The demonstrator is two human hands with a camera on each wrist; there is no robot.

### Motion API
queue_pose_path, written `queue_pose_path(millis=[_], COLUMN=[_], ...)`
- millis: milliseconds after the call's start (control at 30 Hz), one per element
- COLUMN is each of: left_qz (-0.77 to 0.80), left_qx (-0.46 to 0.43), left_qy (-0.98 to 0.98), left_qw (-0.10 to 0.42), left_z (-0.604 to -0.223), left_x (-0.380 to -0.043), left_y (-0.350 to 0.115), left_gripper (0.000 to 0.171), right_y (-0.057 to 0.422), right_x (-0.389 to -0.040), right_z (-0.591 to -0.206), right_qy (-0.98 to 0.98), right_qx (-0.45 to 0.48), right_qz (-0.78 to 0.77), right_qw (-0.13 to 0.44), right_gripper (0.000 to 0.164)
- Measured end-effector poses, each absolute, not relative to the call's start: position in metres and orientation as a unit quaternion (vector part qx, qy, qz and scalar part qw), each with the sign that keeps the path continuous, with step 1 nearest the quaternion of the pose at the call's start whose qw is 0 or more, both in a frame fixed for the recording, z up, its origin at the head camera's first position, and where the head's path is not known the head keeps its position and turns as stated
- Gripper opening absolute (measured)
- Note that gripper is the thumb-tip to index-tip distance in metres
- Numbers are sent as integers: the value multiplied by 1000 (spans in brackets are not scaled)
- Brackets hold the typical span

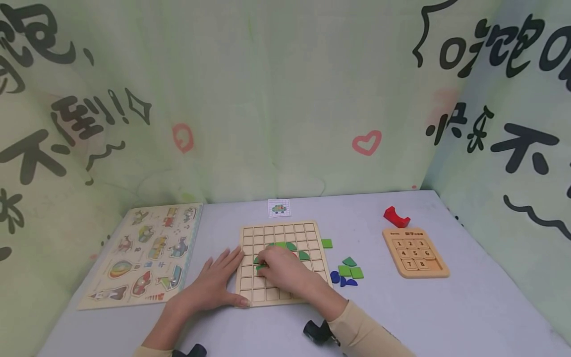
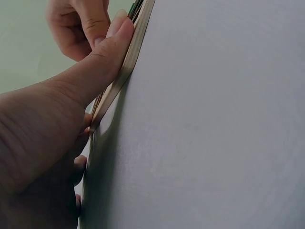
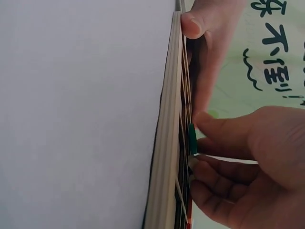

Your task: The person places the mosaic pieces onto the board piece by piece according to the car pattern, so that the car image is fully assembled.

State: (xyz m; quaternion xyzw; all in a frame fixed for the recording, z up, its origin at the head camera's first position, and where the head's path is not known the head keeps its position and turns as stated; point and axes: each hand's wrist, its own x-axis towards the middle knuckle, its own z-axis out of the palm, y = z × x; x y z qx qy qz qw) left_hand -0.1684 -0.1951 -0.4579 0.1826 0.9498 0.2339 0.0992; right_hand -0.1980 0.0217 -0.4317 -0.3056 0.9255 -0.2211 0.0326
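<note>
A wooden grid board (image 1: 258, 296) lies mid-table with green pieces, such as a dark green one (image 1: 304, 255), in its squares. My left hand (image 1: 211, 283) spreads along the board's left side, its thumb on the near left corner. In the left wrist view that thumb (image 2: 107, 52) rests along the board's edge (image 2: 128, 62). Over the board's middle is my right hand (image 1: 285, 270), hiding several squares. In the right wrist view, the right hand (image 3: 248, 157) pinches a small dark green piece (image 3: 192, 138) at the board's surface.
Right of the board lie green squares (image 1: 344, 270), a green quarter piece (image 1: 349, 261) and blue pieces (image 1: 335, 276). A picture card (image 1: 279, 208) is behind it. A picture puzzle board (image 1: 147, 253) lies left; a wooden number board (image 1: 415, 253) and red block (image 1: 396, 217) lie right.
</note>
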Motion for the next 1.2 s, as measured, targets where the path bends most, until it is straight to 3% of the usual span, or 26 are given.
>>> queue_pose_path(millis=[633,1200], left_qz=[228,232], left_qx=[176,177], left_qy=[952,951], left_qw=[104,104], left_z=[-459,-459], left_x=[-170,-170], left_y=[-194,-195], left_gripper=[124,123], right_y=[26,22], right_x=[-203,-200], right_z=[-427,-427], right_qy=[910,918], right_qx=[-306,-306], right_qz=[-264,-244], right_qw=[90,68], right_gripper=[28,19])
